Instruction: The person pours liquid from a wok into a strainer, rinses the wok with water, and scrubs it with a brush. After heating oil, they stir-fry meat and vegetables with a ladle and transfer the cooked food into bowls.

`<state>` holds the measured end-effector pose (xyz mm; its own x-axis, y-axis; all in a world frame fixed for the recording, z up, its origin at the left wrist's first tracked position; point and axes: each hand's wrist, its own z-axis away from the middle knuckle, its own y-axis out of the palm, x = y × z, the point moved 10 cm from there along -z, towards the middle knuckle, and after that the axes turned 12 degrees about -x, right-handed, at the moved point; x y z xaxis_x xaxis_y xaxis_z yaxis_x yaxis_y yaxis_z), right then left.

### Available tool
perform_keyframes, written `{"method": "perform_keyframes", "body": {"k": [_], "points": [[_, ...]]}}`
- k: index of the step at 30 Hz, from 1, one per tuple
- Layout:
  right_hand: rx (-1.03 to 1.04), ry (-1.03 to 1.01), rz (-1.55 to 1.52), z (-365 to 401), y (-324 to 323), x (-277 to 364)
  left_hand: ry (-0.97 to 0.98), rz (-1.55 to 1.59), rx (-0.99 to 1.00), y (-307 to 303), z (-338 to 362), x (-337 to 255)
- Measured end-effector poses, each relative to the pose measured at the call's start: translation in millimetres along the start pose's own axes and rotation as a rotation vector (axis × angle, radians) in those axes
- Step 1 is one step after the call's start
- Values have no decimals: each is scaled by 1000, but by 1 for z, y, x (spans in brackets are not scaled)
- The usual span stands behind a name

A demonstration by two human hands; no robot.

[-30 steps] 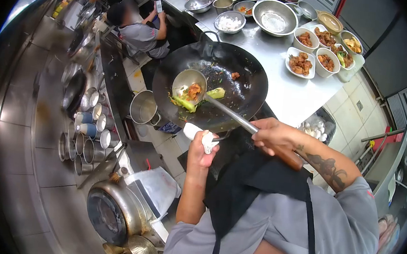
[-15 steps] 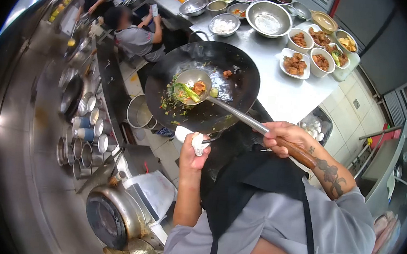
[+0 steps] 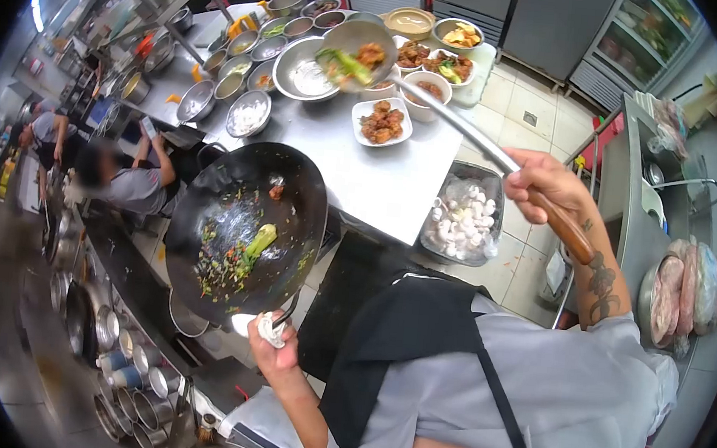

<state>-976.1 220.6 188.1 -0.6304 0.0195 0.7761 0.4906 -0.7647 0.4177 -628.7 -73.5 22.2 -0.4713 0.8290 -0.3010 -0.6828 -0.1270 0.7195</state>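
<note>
My right hand [image 3: 549, 188] grips a long ladle [image 3: 461, 122] near its wooden handle. The ladle's bowl is held over the dishes at the back of the steel table and carries browned meat pieces and green vegetable [image 3: 349, 63]. With a white cloth [image 3: 269, 330] between, my left hand [image 3: 277, 355] is closed around the near handle of a black wok [image 3: 301, 193]. Inside the wok lie a piece of leafy green [image 3: 259, 244], chopped bits and one small browned piece [image 3: 275, 192]. Bowls of fried meat, one a square white bowl [image 3: 404, 136], stand below and beside the ladle.
On the steel table [image 3: 378, 190] are a large metal bowl [image 3: 282, 76] and several smaller ingredient bowls. A bin of mushroom-like white pieces [image 3: 495, 227] stands beside it. Two people are at the left, one holding a phone [image 3: 148, 127]. A sink counter [image 3: 634, 188] is at right.
The ladle has risen out of the wok and moved over to the bowls on the table, carrying food. My view has turned to the right. My left hand still holds the wok.
</note>
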Motion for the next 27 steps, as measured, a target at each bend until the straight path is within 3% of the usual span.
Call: {"method": "perform_keyframes", "body": {"k": [2,6,16,19,23,27], "points": [[-94,-92,83,0,-30,12,20,-24,-29,-4,-2,-2],[-386,-341,644,-16,-75,16,84,-45,-81,-6,-3,-5],[-558,-610,1362,-56,-110,-6,101,-25,-97,3,2,-4],[-600,-662,1386,-36,-105,11,85,-25,-81,3,1,-3],[-661,-959,1254,-25,-112,-4,103,-21,-88,11,7,0],[-553,-662,1058,-48,-133,-18,69,-39,-87,3,6,1]]}}
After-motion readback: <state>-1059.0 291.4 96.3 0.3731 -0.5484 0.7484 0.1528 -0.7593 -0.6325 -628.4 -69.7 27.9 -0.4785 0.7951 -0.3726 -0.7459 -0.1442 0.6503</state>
